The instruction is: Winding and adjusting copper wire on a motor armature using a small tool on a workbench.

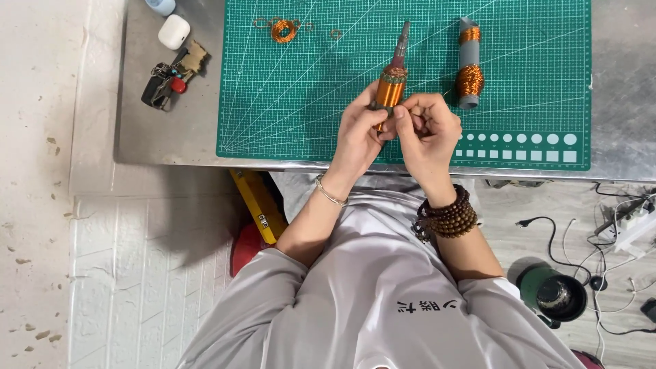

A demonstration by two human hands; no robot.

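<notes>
Above the near edge of the green cutting mat (287, 102), a copper-wound spool (390, 92) is pinched in the left hand (359, 133) while the right hand (427, 130) pinches at its lower end, seemingly on thin wire; judged light, rigid, the winding delicate, it is best held by the body.

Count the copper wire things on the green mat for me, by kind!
Wire-wound rod held in both hands: 1
Grey tube wound with copper wire: 1
Loose copper coil: 1
Small copper rings: about 4, hard to tell
Total: about 7
</notes>
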